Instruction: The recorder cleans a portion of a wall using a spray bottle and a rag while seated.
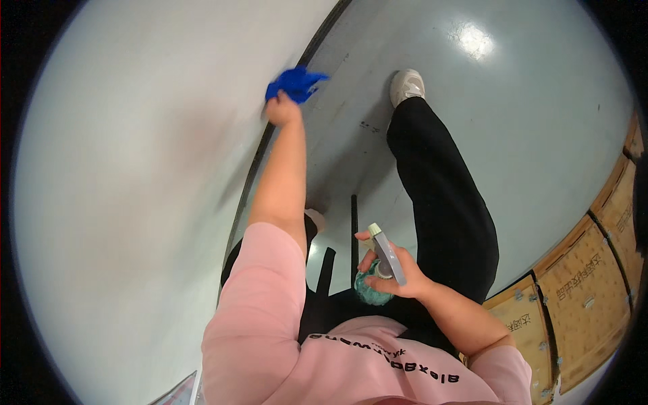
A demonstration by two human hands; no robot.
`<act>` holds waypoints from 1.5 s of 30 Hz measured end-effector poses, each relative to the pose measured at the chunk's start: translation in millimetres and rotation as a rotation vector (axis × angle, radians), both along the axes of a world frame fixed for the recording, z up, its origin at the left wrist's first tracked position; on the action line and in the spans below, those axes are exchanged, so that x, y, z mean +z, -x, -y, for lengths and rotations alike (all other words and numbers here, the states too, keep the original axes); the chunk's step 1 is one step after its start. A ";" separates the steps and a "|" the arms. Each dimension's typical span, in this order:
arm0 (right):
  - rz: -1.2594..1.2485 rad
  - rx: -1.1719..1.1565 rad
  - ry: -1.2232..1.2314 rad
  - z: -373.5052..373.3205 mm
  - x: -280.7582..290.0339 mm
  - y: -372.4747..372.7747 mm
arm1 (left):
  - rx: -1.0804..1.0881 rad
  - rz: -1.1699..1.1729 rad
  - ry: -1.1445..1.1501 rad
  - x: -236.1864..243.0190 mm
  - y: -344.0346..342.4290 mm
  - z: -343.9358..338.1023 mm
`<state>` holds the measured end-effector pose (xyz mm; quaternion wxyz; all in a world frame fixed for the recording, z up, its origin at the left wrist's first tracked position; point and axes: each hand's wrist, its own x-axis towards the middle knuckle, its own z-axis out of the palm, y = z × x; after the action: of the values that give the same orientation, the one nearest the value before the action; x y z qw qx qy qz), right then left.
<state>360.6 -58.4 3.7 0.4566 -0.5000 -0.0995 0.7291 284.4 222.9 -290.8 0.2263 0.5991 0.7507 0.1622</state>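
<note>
A crumpled blue cloth [297,84] is gripped in my left hand [282,111], which reaches far forward with the arm outstretched. The cloth lies against the foot of the white wall [135,155], over the dark strip [258,156] where wall and floor meet. Close to my lap, my right hand [405,273] is closed around a spray bottle [373,287] with a grey and pale trigger head and a clear greenish body. The bottle is upright, its nozzle pointing forward, and my fingers cover part of its neck.
Grey shiny floor [540,135] spreads ahead and to the right. My right leg [442,182] stretches forward, ending in a light shoe [408,86]. Several wooden crates [584,297] stand at the lower right. Thin black bars [354,229] show between my legs.
</note>
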 end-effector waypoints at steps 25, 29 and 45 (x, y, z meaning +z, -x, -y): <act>-0.022 0.018 0.042 2.4 17.6 -8.2 | 0.110 -0.152 0.115 16.7 31.4 4.6; -0.070 0.026 0.000 2.7 25.0 -4.2 | -0.017 -0.163 0.202 22.9 19.3 -5.4; -0.021 -0.020 0.025 -14.3 13.8 6.7 | 0.446 0.612 0.066 60.5 5.2 14.0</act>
<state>353.9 -44.1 17.6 0.4587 -0.4989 -0.0805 0.7309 279.2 208.9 -230.3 0.4183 0.3371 0.7653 0.3544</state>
